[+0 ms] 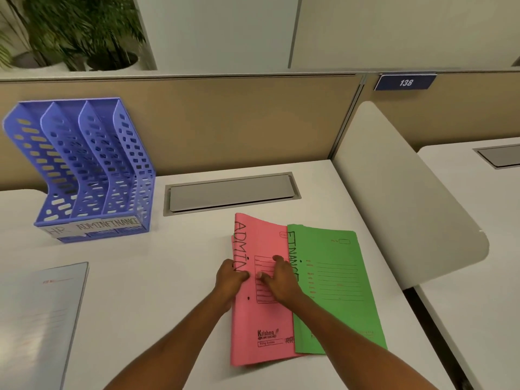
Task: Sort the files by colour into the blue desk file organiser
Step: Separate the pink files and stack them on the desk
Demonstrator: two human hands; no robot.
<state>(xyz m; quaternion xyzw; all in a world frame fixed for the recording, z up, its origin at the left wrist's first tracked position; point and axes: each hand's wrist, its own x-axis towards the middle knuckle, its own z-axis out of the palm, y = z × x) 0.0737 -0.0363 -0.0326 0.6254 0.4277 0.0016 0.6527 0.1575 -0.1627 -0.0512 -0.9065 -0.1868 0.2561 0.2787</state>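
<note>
A: Pink file [261, 319] lies flat, overlapping the green file [337, 291]. Blue organiser [84, 164] stands well apart, rear left.
B: My left hand [229, 280] pinches its spine edge and my right hand [281, 280] presses the cover. Light, floppy card, I judge, so I'd lift by the spine.

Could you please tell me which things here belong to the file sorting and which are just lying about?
Belongs: blue organiser, pink file (left hand grips its edge, right hand rests on it), green file, pale file.
Lying about: cable flap, number plate, potted plants.
</note>
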